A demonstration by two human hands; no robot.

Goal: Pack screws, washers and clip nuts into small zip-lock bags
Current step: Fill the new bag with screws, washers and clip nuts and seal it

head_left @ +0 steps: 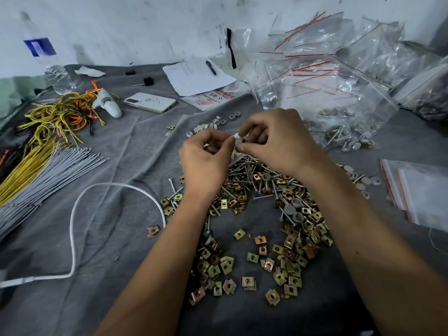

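Bag: a small zip-lock bag [236,144] is held above the far edge of the hardware heap, its clear film hanging from the fingertips toward the screws below; its top edge runs left to right between the two hands.
Left hand [206,158]: fingers are curled and the bag's top is pinched at its left end, thumb against forefinger.
Right hand [274,141]: fingers are curled and the bag's right end is pinched; a small white piece is seen at the fingertips, but whether it is a washer or bunched film cannot be told.
Key relation: the mouth is spanned by both hands, so neither is free; the right hand is judged nearer the dense part of the pile. Whether the mouth is open or pressed closed cannot be told.
Bag contents: largely hidden by the hands.
Screws [249,170]: long, thin, silvery, heaped crosswise directly under the bag.
Clip nuts [288,241]: square, brass-coloured folded plates, spread in a loose ring on the grey cloth [121,214], nearer the person than the bag.
Washers [294,208]: grey cup-shaped rounds, a few lying among the screws.
Empty bags [421,190]: a flat red-striped stack lying well to the right.
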